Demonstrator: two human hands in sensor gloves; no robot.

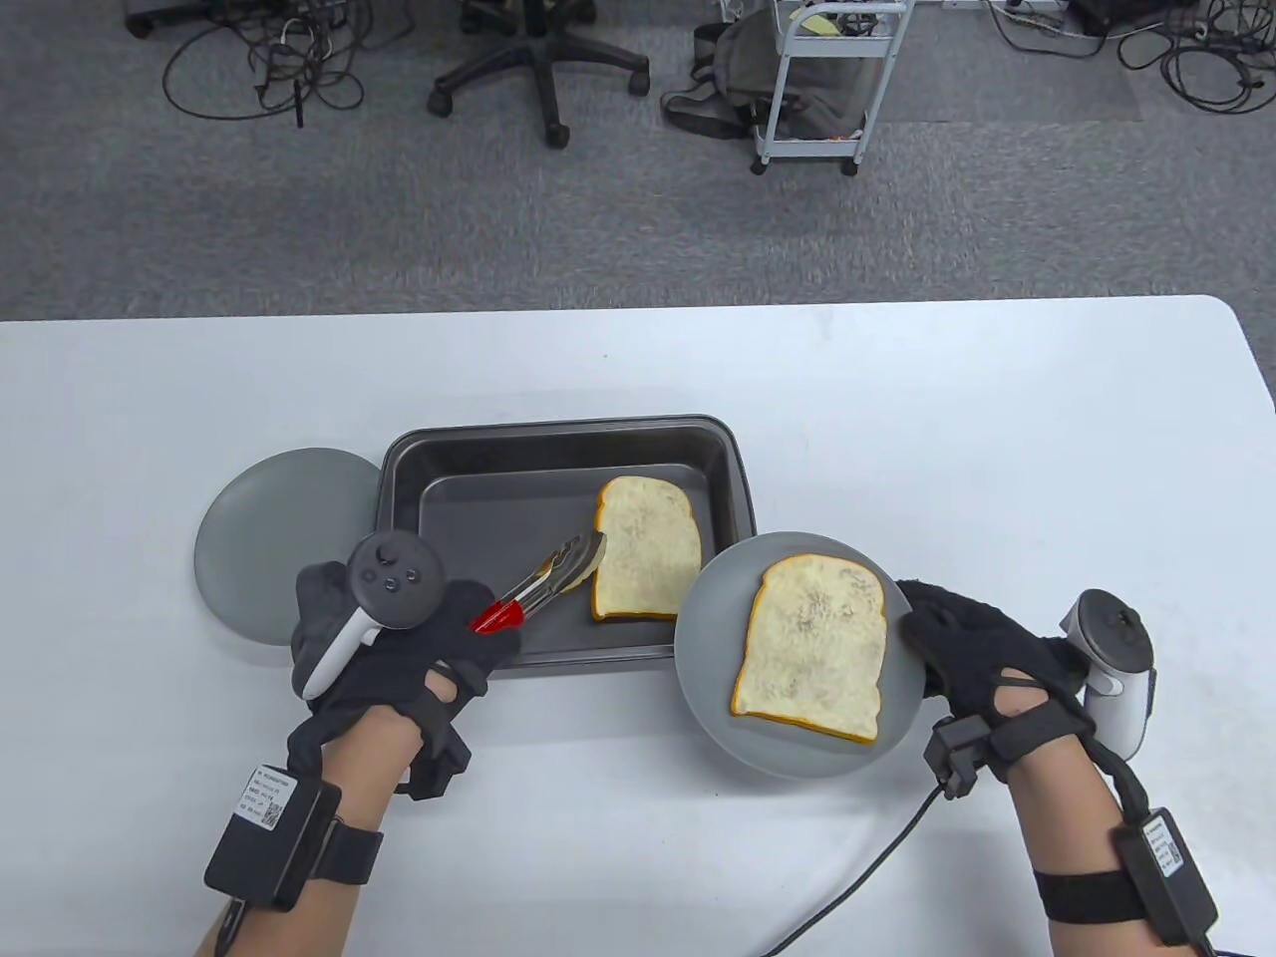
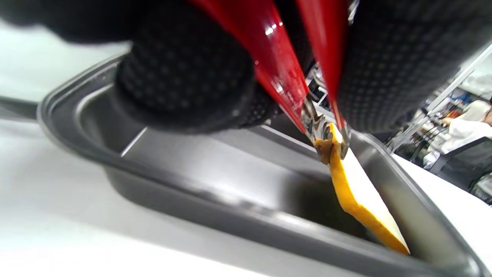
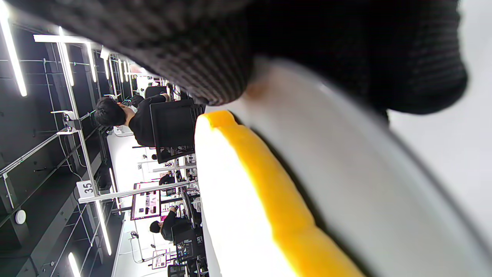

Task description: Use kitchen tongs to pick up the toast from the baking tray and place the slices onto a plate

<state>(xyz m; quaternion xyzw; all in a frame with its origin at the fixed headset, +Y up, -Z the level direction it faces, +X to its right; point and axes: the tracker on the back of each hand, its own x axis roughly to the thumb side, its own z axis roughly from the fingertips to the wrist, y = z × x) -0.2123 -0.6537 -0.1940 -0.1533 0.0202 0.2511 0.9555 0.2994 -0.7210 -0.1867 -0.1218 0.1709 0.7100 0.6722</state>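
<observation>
Nearest the table view's bottom edge, two gloved forearms with strapped sensor boxes are seen entering. On the left, the left hand (image 1: 399,648) is curled round the red handles of the kitchen tongs (image 1: 543,586); in the left wrist view the two red arms are seen squeezed close together between the gloved fingers (image 2: 184,73). The metal tips of the tongs are clamped on the yellow crust at the left edge of a toast slice (image 1: 646,549), and in the left wrist view that edge is seen raised while the slice's far end hangs down toward the floor of the baking tray (image 1: 399,478).

On the right, the right hand (image 1: 972,638) is held at the right rim of a grey plate (image 1: 713,638). In the right wrist view a gloved fingertip (image 3: 200,65) is seen over the rim and the thumb below it, so the plate is pinched at its edge. A second toast slice (image 1: 812,648) lies flat on this plate, and the plate's left edge overlaps the tray's near right corner.

Farther back and to the left, a second grey plate (image 1: 269,528) is seen just beside the tray's left wall, partly hidden by the left hand's tracker. Everything is borne by a white table (image 1: 997,419), beyond which grey carpet, an office chair base (image 1: 538,70) and a white trolley (image 1: 827,80) are seen.
</observation>
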